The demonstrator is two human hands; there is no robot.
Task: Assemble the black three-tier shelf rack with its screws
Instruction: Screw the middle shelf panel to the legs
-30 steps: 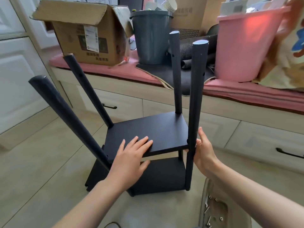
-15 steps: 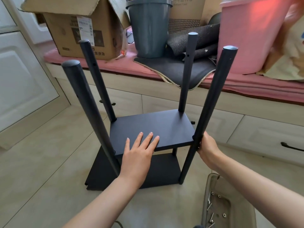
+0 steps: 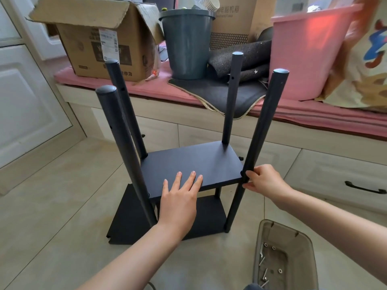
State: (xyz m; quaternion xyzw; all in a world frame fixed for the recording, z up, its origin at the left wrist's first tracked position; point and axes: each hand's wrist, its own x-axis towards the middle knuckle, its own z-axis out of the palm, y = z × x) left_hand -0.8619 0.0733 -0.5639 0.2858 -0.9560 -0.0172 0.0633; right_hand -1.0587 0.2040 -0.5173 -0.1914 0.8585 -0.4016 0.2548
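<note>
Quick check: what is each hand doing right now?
Left hand: open, fingers flat on the middle shelf board.
Right hand: closed, pinching the front right post at shelf level.

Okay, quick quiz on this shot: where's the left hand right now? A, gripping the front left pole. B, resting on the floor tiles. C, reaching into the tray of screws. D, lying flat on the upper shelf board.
D: the left hand lies with straight fingers flat on the upper shelf board, while the right hand grips the front right pole.
</note>
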